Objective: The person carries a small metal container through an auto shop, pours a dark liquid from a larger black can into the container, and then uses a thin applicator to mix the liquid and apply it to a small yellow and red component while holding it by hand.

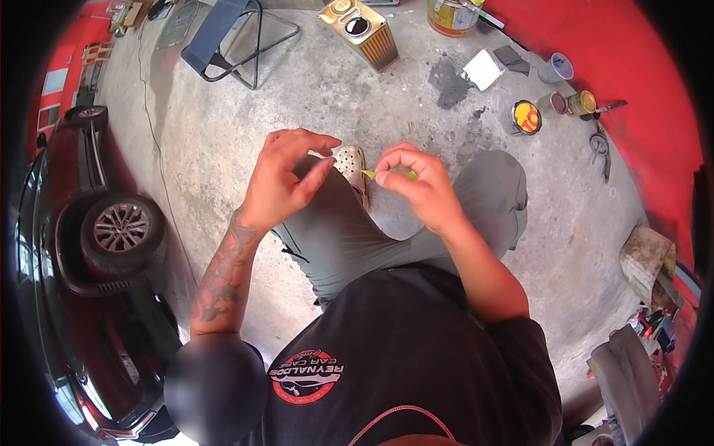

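Note:
My right hand [425, 186] pinches a small yellow-green strip [368, 174] between thumb and fingertips. One pointed end of the strip sticks out toward my left hand, and another bit shows beneath the fingers. Whether it is tape or plastic I cannot tell. Across from it, my left hand [286, 175] is raised with thumb and index finger apart, and nothing shows between them. Both hands are above my grey trousers [335, 245]. Past the gap between them, a pale perforated clog [350, 165] shows on my foot.
A dark car with a wheel [123, 224] stands on the left. Ahead are a folding chair [212, 37] and a rectangular metal can [364, 39]. Rightward lie a white sheet [483, 70], a plastic cup [556, 68] and a yellow-lidded can [526, 117], near the red wall [625, 67].

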A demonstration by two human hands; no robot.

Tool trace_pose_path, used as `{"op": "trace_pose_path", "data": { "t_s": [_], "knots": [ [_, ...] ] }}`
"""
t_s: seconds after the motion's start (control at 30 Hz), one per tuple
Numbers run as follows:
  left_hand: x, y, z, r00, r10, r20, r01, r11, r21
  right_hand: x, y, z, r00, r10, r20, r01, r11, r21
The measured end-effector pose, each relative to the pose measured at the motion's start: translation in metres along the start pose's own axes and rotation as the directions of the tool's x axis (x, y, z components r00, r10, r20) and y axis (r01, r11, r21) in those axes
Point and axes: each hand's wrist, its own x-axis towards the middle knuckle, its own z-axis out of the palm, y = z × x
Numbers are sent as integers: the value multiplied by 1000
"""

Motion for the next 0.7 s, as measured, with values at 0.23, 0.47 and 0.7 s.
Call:
{"op": "trace_pose_path", "data": {
  "t_s": [0.23,0.47,0.7],
  "knots": [
    [8,1,12,881,471,51,-468,848,249,1,4,3,973,186,135,-223,908,355],
    [12,9,10,839,535,98,-539,792,288,1,10,3,957,217,194,-278,877,392],
    [11,9,9,843,528,108,-536,804,258,0,9,4,968,175,181,-228,914,335]
  ]
}}
